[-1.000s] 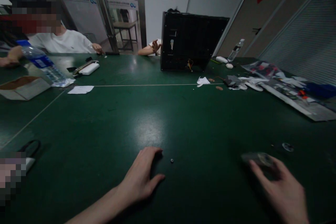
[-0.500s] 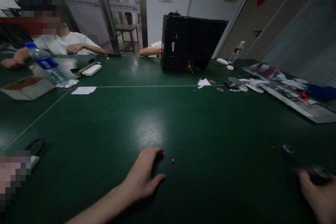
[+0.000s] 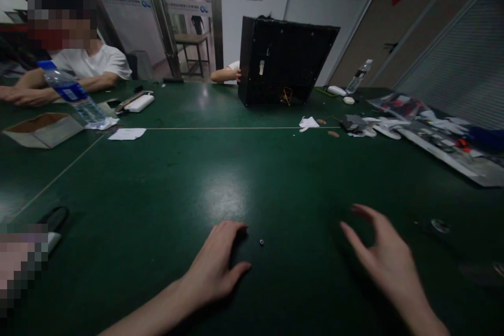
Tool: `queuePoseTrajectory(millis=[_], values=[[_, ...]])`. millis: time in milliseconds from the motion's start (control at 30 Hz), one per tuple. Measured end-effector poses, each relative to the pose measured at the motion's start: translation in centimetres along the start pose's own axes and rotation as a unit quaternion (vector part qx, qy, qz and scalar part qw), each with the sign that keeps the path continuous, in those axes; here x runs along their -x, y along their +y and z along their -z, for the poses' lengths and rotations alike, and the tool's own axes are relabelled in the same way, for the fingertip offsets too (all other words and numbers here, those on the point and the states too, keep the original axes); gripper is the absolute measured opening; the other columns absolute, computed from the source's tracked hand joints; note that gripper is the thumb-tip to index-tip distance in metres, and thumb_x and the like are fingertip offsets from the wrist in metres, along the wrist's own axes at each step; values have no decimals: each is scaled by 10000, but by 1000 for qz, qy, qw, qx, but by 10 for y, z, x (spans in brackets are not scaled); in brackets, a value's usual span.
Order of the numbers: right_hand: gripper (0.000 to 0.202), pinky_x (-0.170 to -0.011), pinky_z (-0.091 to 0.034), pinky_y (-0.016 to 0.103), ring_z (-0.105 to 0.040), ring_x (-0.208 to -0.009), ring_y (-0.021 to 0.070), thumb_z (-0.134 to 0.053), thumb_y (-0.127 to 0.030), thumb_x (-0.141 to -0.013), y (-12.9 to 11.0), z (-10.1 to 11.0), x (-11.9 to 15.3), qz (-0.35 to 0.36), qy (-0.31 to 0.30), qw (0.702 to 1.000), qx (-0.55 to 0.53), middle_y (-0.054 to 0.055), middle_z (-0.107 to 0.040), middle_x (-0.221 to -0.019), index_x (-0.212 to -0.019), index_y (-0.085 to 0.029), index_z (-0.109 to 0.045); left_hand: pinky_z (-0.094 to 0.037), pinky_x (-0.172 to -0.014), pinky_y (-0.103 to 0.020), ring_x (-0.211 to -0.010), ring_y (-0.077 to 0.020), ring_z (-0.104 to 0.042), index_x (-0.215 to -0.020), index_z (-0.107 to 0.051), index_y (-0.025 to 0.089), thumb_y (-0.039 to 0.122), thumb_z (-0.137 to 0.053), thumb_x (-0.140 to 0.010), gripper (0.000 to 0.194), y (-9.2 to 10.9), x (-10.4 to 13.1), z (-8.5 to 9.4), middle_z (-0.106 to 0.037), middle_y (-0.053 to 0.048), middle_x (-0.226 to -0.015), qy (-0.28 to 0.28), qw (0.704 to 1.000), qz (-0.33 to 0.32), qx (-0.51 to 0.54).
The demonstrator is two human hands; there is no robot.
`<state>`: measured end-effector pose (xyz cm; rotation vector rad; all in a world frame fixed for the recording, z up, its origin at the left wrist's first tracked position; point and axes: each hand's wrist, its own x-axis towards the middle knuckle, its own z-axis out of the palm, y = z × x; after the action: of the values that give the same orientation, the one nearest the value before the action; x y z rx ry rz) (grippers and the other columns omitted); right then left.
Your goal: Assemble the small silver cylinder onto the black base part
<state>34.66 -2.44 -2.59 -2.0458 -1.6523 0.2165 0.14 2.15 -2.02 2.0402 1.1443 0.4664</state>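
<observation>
My left hand [image 3: 218, 260] rests on the green tabletop [image 3: 177, 178], thumb and fingers apart with nothing between them. Just right of its fingertips lies a tiny ring-shaped metal part [image 3: 261, 242], which looks like a nut or small bearing. My right hand [image 3: 384, 252] is over the table further right, thumb and fingers spread and holding nothing. Beyond it lies a small dark part with a round metal face [image 3: 440, 226]. Another dark item with a metal rim [image 3: 498, 269] is partly cut off at the right edge; its kind I cannot make out.
Across the table a person's hand holds a large black panel box [image 3: 287, 63]. Another person sits at the far left behind a water bottle [image 3: 74, 92] and an open carton [image 3: 43, 134]. A tray of parts [image 3: 457, 155] lies at right, near a clear bottle [image 3: 359, 77].
My right hand has let go of the dark metal-rimmed item at the right edge and moved left, now spread. My left hand has stayed put. The seated person's arms have lowered.
</observation>
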Motion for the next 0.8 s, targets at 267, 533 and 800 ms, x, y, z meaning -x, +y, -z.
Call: queuePoseTrajectory(millis=[267,533,800], values=[[318,-830,-463,347,-559,-957,207,-589,-188,-826,-125,-40,-19,294,-349,886,-81,71,-587,-1071,-1143,-200,-561,-437,-922,-467,-1058,-268,-514,-1202,-445,225,219,-670,-742,512,-4,0,-6,-538,-83,-1170,17,1000,-20,-10],[67,-715,-440,266,-582,-756,135,-610,-193,-813,-127,-67,-32,184,-416,833,-314,11,-631,-832,-869,-165,-636,-444,-898,-472,-1045,-282,-521,-1173,-470,223,212,-668,-733,482,2,0,-1,-552,-89,-1151,6,1000,-8,0],[312,-526,-389,170,-529,-541,50,-775,-339,-685,-129,-86,-16,-150,-433,622,-635,9,-629,-720,-840,-115,-623,-446,-875,-451,-1018,-269,-521,-1160,-467,220,233,-674,-732,476,-4,-1,-7,-548,-81,-1132,17,1000,-4,-1]])
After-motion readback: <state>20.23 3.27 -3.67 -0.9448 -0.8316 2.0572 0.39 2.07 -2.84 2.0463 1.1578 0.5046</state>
